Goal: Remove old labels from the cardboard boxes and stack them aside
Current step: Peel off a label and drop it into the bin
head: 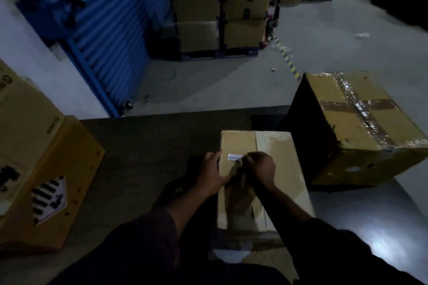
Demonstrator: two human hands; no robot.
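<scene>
Here the right hand (260, 169) pinches the label (234, 157); left hand (212, 172) grips the box (278, 162) edge.

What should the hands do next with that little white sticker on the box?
Probably keep peeling: the right hand pinches at the near end of the white label, which lies mostly flat on the small box. The left hand grips the box's left edge, so pulling the label slowly up and away seems the next move.
</scene>
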